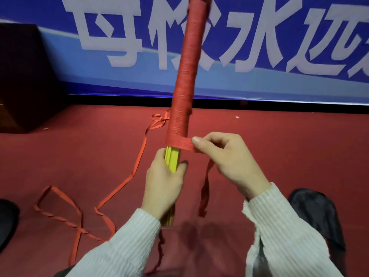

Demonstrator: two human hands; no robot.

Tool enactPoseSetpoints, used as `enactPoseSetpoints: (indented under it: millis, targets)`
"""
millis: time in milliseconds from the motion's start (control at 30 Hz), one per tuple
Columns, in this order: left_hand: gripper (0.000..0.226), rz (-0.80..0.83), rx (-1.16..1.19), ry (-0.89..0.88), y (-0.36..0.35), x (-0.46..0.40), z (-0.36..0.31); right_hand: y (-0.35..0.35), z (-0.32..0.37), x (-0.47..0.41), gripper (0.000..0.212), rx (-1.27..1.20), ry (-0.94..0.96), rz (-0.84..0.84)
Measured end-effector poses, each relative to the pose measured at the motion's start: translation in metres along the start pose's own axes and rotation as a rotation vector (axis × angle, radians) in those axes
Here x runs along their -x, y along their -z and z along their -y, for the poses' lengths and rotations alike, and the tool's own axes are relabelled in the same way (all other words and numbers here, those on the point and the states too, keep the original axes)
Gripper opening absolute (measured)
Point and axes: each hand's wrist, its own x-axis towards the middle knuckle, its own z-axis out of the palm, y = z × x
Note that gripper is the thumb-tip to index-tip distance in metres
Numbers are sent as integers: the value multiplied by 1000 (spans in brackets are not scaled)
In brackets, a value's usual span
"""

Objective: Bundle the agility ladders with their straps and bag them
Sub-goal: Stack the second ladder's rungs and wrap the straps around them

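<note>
Our left hand (164, 186) curls its fingers round the yellow ladder bundle (171, 159), held upright. Just above them the red strap (184, 80) wraps the bundle. Our right hand (225, 158) pinches the strap's free end beside it, thumb against forefinger.

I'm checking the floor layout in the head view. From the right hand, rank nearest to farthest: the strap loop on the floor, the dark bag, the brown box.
From the right hand:
1. Dark bag, lower right.
2. Strap loop, lower left floor.
3. Brown box, far left by the banner.
</note>
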Motion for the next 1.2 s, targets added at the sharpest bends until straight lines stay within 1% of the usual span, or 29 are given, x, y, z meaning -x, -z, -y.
enactPoseSetpoints:
  millis: [33, 100, 167, 233, 267, 300, 333, 400, 433, 467, 500, 533, 600, 667, 700, 767, 800, 867, 900, 933, 1000, 1033, 1100, 1133, 1200]
  targets:
    - [18, 6, 45, 16, 3, -1, -2, 5, -1, -2, 29, -15, 36, -13]
    - [19, 91, 237, 83, 8, 1, -9, 12, -4, -5, 23, -42, 79, -79]
    - [16, 242, 492, 165, 10, 5, -18, 14, -8, -9, 22, -53, 85, -110]
    - [21, 390, 704, 210, 11, 11, -23, 10, -10, -11, 15, -100, 59, -116]
    - [24, 470, 799, 236, 12, 12, -25, 7, -9, -11, 12, -161, 35, -86]
    - [26, 568, 911, 266, 13, 13, -25, 5, -9, -9, 20, -246, -2, -25]
    - [29, 702, 1041, 295, 13, 14, -24, 4, -9, -7, 30, -354, -56, 90]
    - [30, 1003, 1285, 358, 13, 17, -19, 1, -10, -2, 33, -518, -149, 348]
    - [29, 1107, 1333, 371, 13, 18, -16, 1, -10, 1, 34, -540, -150, 411]
    - [31, 1136, 1307, 379, 13, 18, -15, 1, -10, 2, 35, -523, -130, 416]
    - [35, 1108, 1228, 395, 14, 17, -15, 2, -12, 1, 37, -485, -92, 379]
    - [42, 1039, 1126, 404, 17, 15, -18, 2, -11, 0, 37, -450, -53, 320]
    - [52, 849, 905, 406, 23, 11, -28, 3, -10, -1, 25, -416, 8, 195]
    - [43, 661, 697, 352, 22, 9, -34, 1, -10, -3, 13, -345, 47, 86]
    - [39, 571, 549, 277, 18, 10, -36, -1, -13, -4, 11, -296, 56, 42]
    - [31, 359, 273, 105, 6, 14, -30, -4, -17, -5, 14, -176, 14, -34]
    - [29, 260, 187, 64, -1, 17, -24, -5, -17, -6, 21, -73, -20, -83]
    - [28, 120, 97, 62, -10, 19, -14, -3, -20, -8, 35, 198, -47, -181]
    - [29, 63, 30, 75, -12, 19, -11, -3, -21, -7, 38, 296, -34, -199]
    - [32, 5, -65, 82, -11, 19, -10, -2, -19, -7, 36, 336, -13, -186]
    - [41, -100, -255, 70, -6, 14, -7, -2, -14, -5, 26, 275, 24, -116]
    - [46, -137, -278, 60, -3, 11, -7, -1, -12, -5, 22, 223, 46, -92]
    - [46, -128, -175, 32, 1, 5, -9, 2, -9, -6, 20, 121, 83, -117]
    - [41, -88, -70, 22, 3, 3, -12, 6, -9, -7, 20, 63, 82, -142]
    - [32, 43, 179, 31, 5, 4, -16, 10, -11, -10, 17, -58, 73, -165]
